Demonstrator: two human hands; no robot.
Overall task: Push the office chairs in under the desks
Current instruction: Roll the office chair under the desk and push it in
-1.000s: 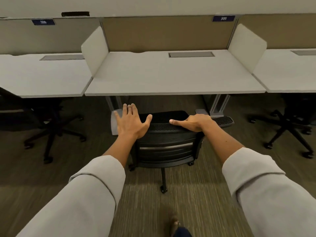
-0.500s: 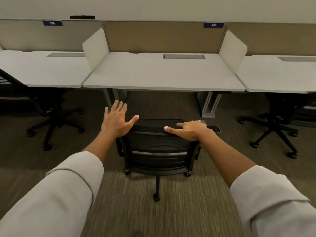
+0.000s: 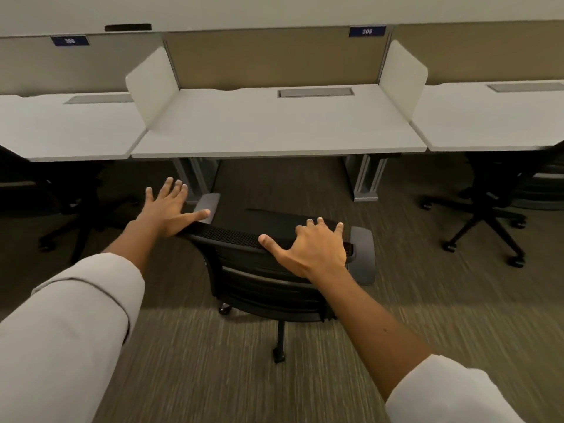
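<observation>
Black mesh chair [image 3: 262, 270] faces desk [image 3: 274, 129]; right hand [image 3: 314, 248] rests spread atop it, left hand [image 3: 168, 209] open alongside.

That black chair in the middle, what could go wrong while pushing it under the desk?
1. The black chair sits angled to the desk, so its right armrest might catch the desk leg.
2. The left hand rests only at the backrest's corner, while the right hand lies on top, so uneven pushing could swivel the chair.
</observation>
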